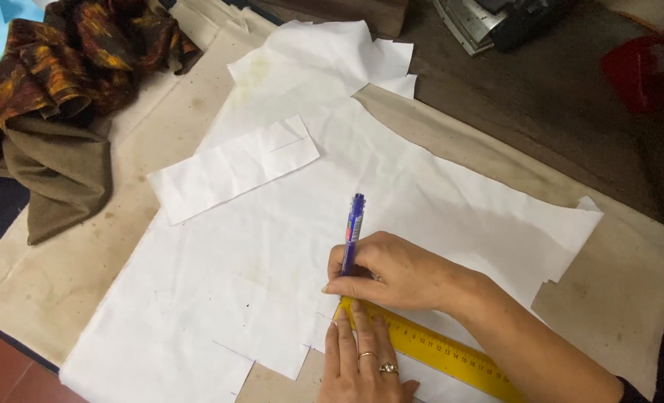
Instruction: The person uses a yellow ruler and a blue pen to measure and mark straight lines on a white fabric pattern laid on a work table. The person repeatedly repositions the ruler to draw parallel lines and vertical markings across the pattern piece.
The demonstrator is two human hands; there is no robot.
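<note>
A right hand (392, 270) closes around a blue pen (354, 230), its tip set on a large sheet of white fabric (436, 194) at the top end of a yellow ruler (436, 349). The left hand (360, 358), fingers flat and together, presses that ruler down near the sheet's notched lower edge. A smaller white piece (231, 168) lies loose on the fabric, well apart from both hands, with bare white cloth between. The fabric rests on a beige cloth (630, 298) covering the counter (541, 97). Patterned brown fabric (71, 52) is heaped at the far left corner, and an iron (489, 22) sits at the far edge
</note>
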